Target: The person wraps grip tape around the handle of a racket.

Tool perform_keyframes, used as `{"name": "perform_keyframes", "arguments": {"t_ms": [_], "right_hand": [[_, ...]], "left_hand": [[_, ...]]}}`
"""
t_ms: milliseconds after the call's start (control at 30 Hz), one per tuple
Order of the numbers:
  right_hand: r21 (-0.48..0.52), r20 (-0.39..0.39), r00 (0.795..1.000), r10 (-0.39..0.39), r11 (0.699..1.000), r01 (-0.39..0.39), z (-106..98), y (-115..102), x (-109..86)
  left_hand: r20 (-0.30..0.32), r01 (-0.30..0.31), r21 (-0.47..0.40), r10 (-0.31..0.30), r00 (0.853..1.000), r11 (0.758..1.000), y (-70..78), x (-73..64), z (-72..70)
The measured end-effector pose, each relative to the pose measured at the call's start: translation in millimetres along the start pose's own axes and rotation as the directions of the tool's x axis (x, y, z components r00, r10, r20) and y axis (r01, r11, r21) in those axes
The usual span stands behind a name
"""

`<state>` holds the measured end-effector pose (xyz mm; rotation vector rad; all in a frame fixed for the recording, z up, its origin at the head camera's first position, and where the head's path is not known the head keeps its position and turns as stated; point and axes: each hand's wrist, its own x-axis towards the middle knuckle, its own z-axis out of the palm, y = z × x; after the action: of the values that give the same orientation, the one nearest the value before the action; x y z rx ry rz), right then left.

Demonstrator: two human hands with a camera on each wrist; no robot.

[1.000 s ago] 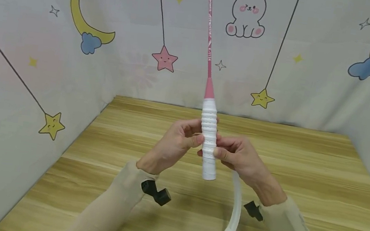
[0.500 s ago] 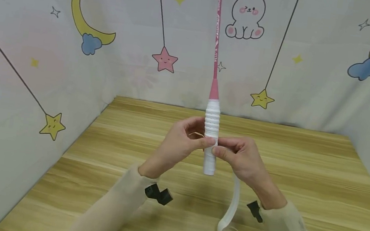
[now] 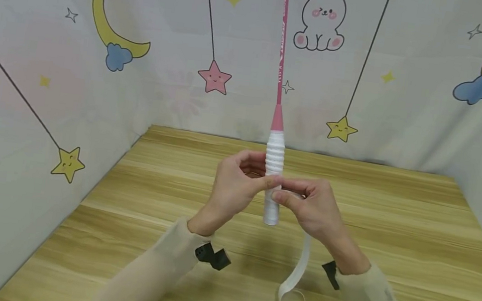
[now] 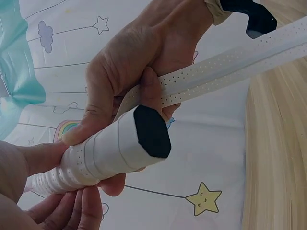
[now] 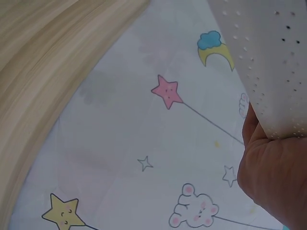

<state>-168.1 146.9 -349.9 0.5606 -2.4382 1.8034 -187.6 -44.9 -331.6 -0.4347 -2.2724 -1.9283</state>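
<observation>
Held almost straight up over the wooden table (image 3: 415, 242), between left hand (image 3: 236, 185) and right hand (image 3: 317, 207): a pink rod (image 3: 282, 50) with a white handle (image 3: 274, 162) at the bottom. White letters along the rod, running up past the top of the head view. Just above the handle, a pink cone (image 3: 278, 119). Gripping the handle from one side with the left hand, with thumb across the front and fingers bent round the back. Touching the other side with the right hand, close to the left thumb, and pinching a long white strip (image 3: 300, 266) between thumb and fingers. Cannot tell just how the right hand's hidden fingers lie. Bumpy rings, close together, on the upper handle; flatter, smoother wraps on the lower end. At the very bottom, in the left wrist view, a black cap (image 4: 152, 132) with flat sides. Tiny holes all along the strip, on both sides of a plain stripe. Going from the handle to the right hand, then hanging down and ending in a loose loop (image 3: 283, 296). Cannot tell if touching the table there. Pale sleeves (image 3: 145, 269) on both arms, with small black boxes (image 3: 213, 255) at the wrists. Behind, a white cloth (image 3: 235, 120) with stars, moons, blue clouds and a winking bunny.
</observation>
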Motion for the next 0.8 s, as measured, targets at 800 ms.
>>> {"name": "perform_keyframes", "arguments": {"t_ms": [800], "right_hand": [[-0.048, 0.091, 0.996, -0.006, 0.999, 0.01, -11, -2, -1.6]], "left_hand": [[0.079, 0.051, -0.119, -0.042, 0.996, 0.992, -4.4, 3.4, -11.0]]}}
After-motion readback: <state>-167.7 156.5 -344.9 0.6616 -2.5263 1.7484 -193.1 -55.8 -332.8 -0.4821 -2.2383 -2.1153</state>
